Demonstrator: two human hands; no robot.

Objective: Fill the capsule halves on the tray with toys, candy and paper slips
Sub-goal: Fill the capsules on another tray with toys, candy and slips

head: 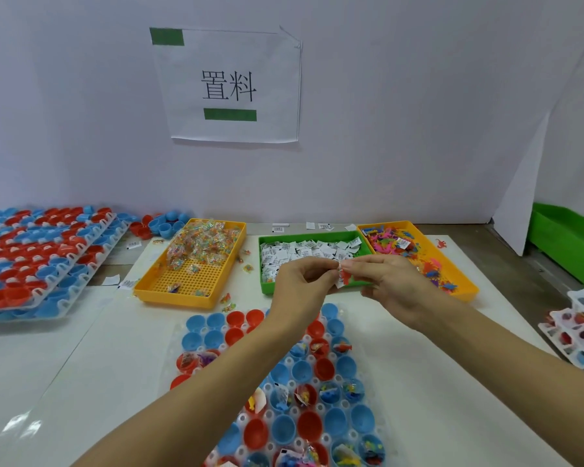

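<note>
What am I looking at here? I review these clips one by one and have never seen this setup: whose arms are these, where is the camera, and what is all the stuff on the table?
There is no machine: a person works bare-handed, filmed by a wide-angle camera on their head, looking down. The left hand and right hand meet above the table, pinching small items between the fingers: a white paper slip and something red, too small to identify. Behind them stand three bins: a yellow bin of wrapped candy, a green bin of paper slips and a yellow bin of small plastic toys. Nearest the person lies a clear tray of red and blue capsule halves, some filled, some empty. Stacked trays of capsule halves sit far left.
</note>
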